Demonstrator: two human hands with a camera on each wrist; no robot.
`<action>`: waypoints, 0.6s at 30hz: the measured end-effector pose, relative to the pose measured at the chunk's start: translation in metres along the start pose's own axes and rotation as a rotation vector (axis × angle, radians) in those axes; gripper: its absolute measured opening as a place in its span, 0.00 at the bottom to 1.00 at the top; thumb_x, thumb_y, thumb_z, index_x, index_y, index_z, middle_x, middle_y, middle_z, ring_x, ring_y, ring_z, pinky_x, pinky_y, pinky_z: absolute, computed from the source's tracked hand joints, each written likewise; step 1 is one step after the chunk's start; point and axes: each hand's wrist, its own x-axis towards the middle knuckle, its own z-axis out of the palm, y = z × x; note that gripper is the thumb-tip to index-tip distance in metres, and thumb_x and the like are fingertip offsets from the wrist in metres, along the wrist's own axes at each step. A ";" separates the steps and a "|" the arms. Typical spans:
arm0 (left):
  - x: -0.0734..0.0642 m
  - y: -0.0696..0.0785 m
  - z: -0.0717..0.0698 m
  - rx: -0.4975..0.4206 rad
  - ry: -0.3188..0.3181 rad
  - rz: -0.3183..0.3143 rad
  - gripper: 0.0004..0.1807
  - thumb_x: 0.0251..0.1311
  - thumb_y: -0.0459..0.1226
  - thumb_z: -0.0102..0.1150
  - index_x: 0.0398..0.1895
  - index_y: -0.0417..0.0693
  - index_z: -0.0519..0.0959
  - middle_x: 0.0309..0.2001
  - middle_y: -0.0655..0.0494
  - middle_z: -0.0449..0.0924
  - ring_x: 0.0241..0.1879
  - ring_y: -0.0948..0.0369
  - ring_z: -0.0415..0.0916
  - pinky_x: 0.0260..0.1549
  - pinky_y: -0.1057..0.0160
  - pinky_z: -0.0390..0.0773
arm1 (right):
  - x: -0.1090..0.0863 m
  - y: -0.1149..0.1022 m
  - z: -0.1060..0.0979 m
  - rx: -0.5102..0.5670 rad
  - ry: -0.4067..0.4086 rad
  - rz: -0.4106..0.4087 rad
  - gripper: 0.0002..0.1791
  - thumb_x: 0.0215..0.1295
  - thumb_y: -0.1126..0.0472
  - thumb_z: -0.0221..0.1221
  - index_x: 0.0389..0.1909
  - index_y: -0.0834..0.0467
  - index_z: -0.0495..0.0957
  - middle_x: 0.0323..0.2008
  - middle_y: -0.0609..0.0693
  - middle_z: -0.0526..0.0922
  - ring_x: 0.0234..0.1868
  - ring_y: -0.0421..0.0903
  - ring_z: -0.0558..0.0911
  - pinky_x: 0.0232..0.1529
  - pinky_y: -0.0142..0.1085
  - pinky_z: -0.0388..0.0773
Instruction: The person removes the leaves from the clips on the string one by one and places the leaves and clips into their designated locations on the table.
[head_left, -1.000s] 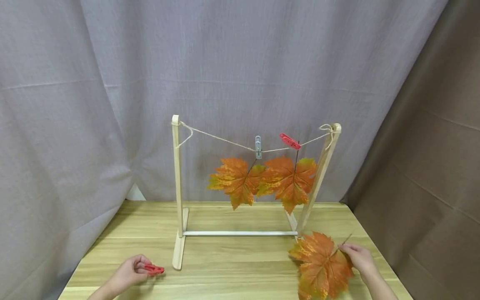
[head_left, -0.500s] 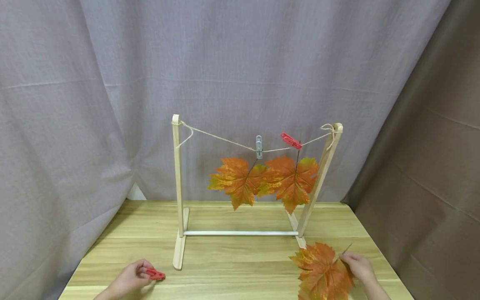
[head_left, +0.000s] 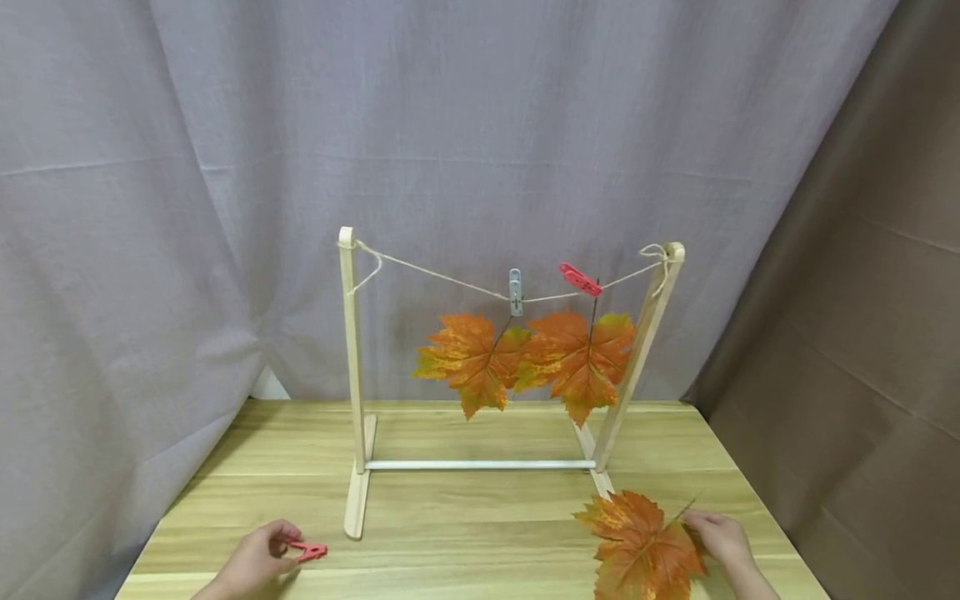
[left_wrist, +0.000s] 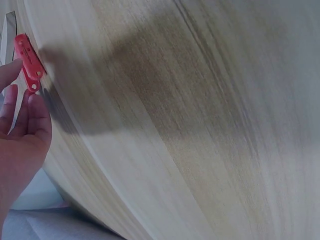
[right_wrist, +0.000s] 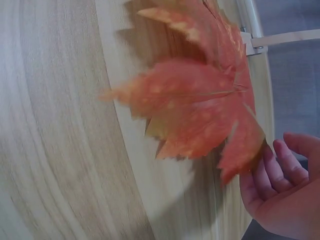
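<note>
My left hand (head_left: 258, 560) holds a red clothespin (head_left: 310, 551) low over the table's left side. In the left wrist view the thumb and fingertips pinch one end of that clothespin (left_wrist: 30, 62). At the front right, my right hand (head_left: 722, 546) pinches the thin stem of an orange maple leaf (head_left: 643, 546). The leaf (right_wrist: 200, 105) hides part of the fingers in the right wrist view. Two similar leaves hang from a string (head_left: 442, 277): one under a grey clothespin (head_left: 515, 292), the other under a red clothespin (head_left: 580, 280) that tilts.
A wooden stand carries the string between its left post (head_left: 351, 350) and right post (head_left: 641, 358). A white rod (head_left: 480, 465) joins the posts low down. Behind the wooden table (head_left: 450, 533) hangs a grey curtain (head_left: 450, 125); a brown one is at the right.
Both hands have come slightly lower and nearer the table's front, the left with its clothespin, the right with its leaf. The left clothespin has turned a little. The hanging leaves stay put.
</note>
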 end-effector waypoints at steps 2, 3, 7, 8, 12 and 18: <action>-0.001 0.001 0.000 0.011 0.009 0.004 0.16 0.40 0.27 0.68 0.35 0.35 0.77 0.35 0.49 0.81 0.30 0.73 0.71 0.31 0.72 0.75 | 0.000 0.000 -0.001 0.014 -0.002 0.002 0.22 0.62 0.60 0.53 0.46 0.77 0.74 0.32 0.60 0.85 0.27 0.33 0.76 0.32 0.32 0.80; -0.001 0.001 0.000 0.015 0.013 0.006 0.15 0.40 0.28 0.68 0.35 0.35 0.77 0.35 0.49 0.82 0.31 0.73 0.71 0.31 0.72 0.75 | -0.001 0.000 -0.002 0.024 -0.004 0.006 0.22 0.62 0.60 0.53 0.46 0.77 0.74 0.29 0.56 0.85 0.26 0.34 0.77 0.31 0.32 0.80; -0.001 0.007 -0.005 -0.001 0.015 -0.007 0.16 0.42 0.29 0.68 0.37 0.33 0.76 0.36 0.47 0.82 0.32 0.69 0.75 0.33 0.71 0.77 | -0.001 -0.004 -0.005 0.052 -0.006 0.024 0.22 0.62 0.60 0.53 0.44 0.77 0.74 0.24 0.49 0.83 0.26 0.37 0.78 0.30 0.32 0.79; 0.000 0.009 -0.008 -0.006 0.015 -0.011 0.17 0.43 0.29 0.68 0.38 0.33 0.76 0.37 0.46 0.82 0.33 0.66 0.77 0.34 0.71 0.77 | -0.001 -0.007 -0.006 0.058 -0.013 0.022 0.22 0.63 0.60 0.53 0.45 0.78 0.73 0.25 0.50 0.84 0.26 0.37 0.78 0.31 0.32 0.79; 0.006 0.021 -0.019 -0.015 0.038 -0.028 0.18 0.47 0.30 0.67 0.42 0.31 0.75 0.41 0.42 0.80 0.37 0.56 0.78 0.35 0.70 0.77 | -0.001 -0.023 -0.011 0.074 -0.065 -0.001 0.25 0.66 0.57 0.52 0.50 0.78 0.70 0.35 0.56 0.85 0.30 0.34 0.80 0.35 0.33 0.81; 0.018 0.049 -0.037 -0.046 0.065 0.029 0.19 0.50 0.32 0.66 0.45 0.32 0.75 0.43 0.41 0.80 0.38 0.65 0.77 0.36 0.70 0.78 | -0.007 -0.058 -0.022 0.164 -0.140 -0.026 0.19 0.68 0.55 0.53 0.50 0.65 0.77 0.33 0.39 0.82 0.31 0.30 0.79 0.39 0.32 0.81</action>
